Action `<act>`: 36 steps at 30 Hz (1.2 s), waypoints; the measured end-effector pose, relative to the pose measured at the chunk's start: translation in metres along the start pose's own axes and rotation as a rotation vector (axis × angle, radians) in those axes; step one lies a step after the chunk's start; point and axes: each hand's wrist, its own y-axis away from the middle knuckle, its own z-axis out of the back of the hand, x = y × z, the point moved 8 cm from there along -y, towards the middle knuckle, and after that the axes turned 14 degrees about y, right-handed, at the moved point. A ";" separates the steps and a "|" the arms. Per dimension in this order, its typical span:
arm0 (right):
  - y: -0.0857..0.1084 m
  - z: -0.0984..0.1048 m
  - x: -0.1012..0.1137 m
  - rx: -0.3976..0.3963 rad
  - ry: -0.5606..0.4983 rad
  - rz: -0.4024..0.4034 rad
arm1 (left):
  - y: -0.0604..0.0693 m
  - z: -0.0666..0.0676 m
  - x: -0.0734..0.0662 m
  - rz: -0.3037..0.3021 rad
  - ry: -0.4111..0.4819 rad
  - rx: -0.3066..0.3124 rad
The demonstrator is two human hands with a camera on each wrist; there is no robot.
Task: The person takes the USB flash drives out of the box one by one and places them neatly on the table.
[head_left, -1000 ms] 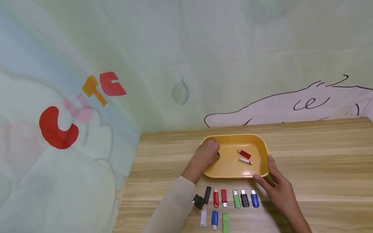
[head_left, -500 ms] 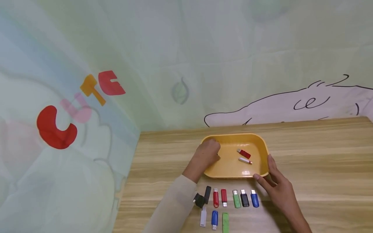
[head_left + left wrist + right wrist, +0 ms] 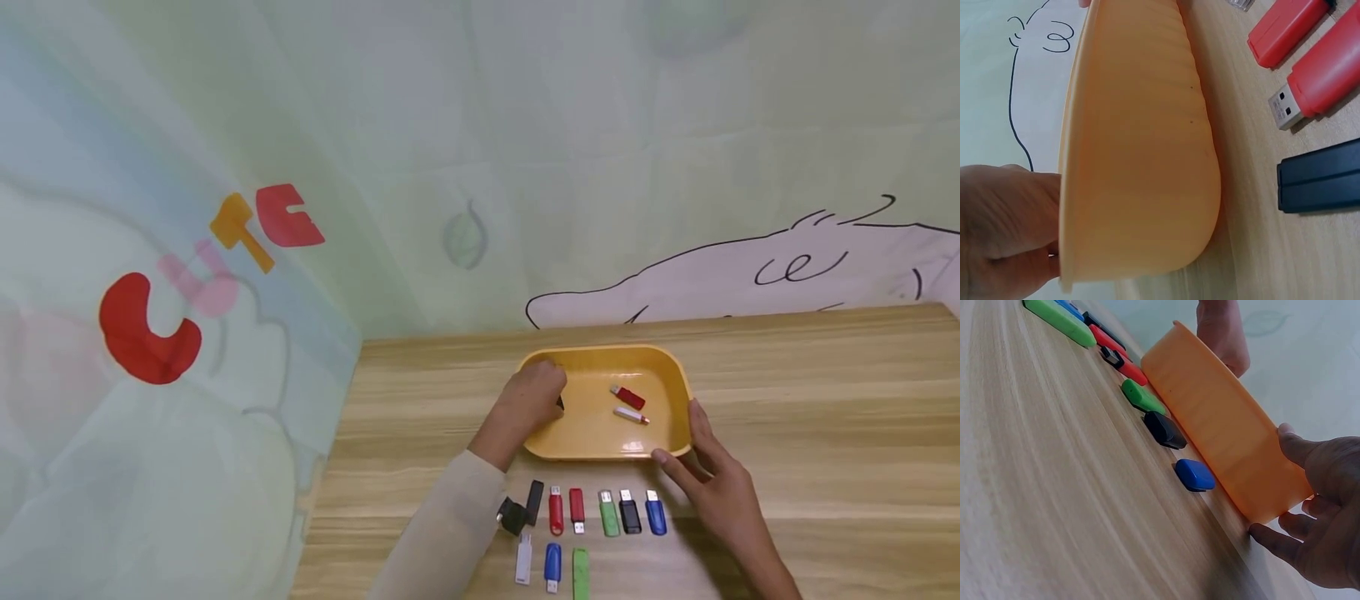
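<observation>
A yellow plastic tray [image 3: 592, 442] stands on the table. My left hand [image 3: 534, 392] reaches into its left end with curled fingers. A sliver of a small black object [image 3: 560, 402] shows at the fingertips; the rest is hidden by the hand. Inside the tray lie a red USB stick [image 3: 628, 397] and a white one with a red end [image 3: 632, 415]. My right hand [image 3: 720, 492] grips the tray's near right corner, its thumb at the front rim and fingers along the right wall. In the left wrist view the tray wall hides the left fingertips.
In front of the tray, USB sticks lie in two rows, among them a blue one [image 3: 656, 512], a black one [image 3: 630, 512] and a light green one [image 3: 581, 573]. A black stick with a cap [image 3: 513, 517] sits at the left. A printed cloth [image 3: 465, 167] hangs behind the table.
The left hand stays in the tray's left end; the bit of black at its fingertips shifts slightly. The right hand, the tray and the laid-out sticks have not moved.
</observation>
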 end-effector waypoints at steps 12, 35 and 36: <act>0.000 0.000 0.000 -0.007 0.008 0.012 | 0.002 0.000 -0.001 -0.018 0.002 -0.003; 0.000 0.000 -0.001 -0.013 0.000 0.014 | 0.013 0.004 -0.014 0.008 0.074 0.039; 0.000 0.000 -0.001 -0.014 0.005 0.012 | 0.013 0.004 -0.015 0.004 0.076 0.039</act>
